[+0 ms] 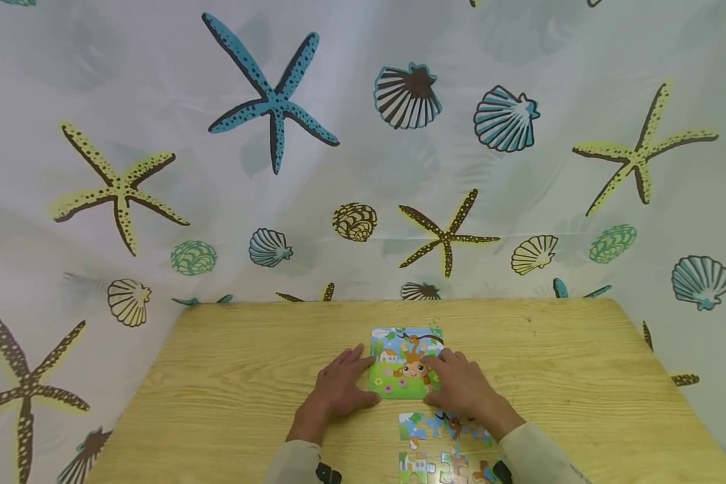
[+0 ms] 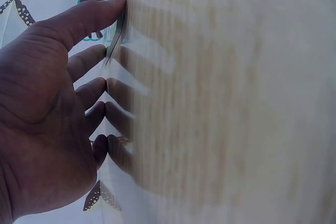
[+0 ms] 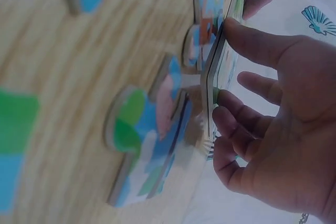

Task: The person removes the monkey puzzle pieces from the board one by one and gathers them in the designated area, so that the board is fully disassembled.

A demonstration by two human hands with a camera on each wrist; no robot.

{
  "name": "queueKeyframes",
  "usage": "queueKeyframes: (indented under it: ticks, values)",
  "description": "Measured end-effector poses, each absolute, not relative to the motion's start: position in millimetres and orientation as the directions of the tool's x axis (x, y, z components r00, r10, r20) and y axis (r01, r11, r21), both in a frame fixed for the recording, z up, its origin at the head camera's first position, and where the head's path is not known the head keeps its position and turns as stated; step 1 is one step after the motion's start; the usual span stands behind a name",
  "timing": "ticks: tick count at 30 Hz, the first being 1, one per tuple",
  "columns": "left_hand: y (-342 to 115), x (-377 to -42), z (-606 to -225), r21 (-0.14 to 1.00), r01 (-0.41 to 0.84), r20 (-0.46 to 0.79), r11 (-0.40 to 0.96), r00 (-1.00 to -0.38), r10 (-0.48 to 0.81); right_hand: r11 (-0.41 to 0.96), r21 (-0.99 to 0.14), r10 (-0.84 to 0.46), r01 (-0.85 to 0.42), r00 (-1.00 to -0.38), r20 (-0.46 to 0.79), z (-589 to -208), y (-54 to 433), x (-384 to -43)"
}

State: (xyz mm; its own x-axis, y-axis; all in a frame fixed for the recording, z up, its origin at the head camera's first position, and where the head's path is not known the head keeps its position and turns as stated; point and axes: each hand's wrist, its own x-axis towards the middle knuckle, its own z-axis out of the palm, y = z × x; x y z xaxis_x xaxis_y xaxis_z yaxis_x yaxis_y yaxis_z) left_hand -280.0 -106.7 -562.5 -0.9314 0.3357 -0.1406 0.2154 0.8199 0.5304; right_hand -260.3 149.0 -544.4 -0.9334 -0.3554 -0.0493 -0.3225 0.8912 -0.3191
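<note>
A square puzzle board [image 1: 396,363] with a hanging monkey, a small house and flowers lies on the wooden table. My left hand [image 1: 341,386] is at its left side, thumb by the near corner. In the left wrist view, that hand's fingers are extended, tips on the tabletop, with the thumb touching the board's thin edge [image 2: 119,24]. On the other side, my right hand [image 1: 462,386] holds the right edge. In the right wrist view, the right thumb and curled fingers [image 3: 231,121] are at the board's edge. Whether the board is slightly raised, I cannot tell.
Several loose jigsaw pieces [image 1: 413,464] are laid out in rows on the wooden table [image 1: 230,390], nearer to me than the board. Some are partly under my right forearm's line of sight. A curtain [image 1: 339,175] with starfish and shells hangs behind the table and at both sides.
</note>
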Motion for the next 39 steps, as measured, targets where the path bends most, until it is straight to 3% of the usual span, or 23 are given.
queueKeyframes:
  ticks: [10, 27, 39]
  values:
    - [-106.1, -278.9, -561.3, 0.536, 0.213, -0.137, 0.817, -0.933, 0.333, 0.847, -0.464, -0.345, -0.261, -0.933, -0.105, -539.7, 150.3, -266.7]
    - [-107.2, -279.2, -562.7, 0.540, 0.217, -0.137, 0.813, -0.931, 0.340, 0.799, -0.566, -0.370, -0.204, -0.908, -0.195, -539.9, 151.7, -283.0]
    - [-106.9, -278.3, -561.6, 0.540, 0.206, -0.139, 0.816, -0.934, 0.328, 0.784, -0.552, -0.360, -0.285, -0.933, -0.030, -534.3, 156.0, -264.9]
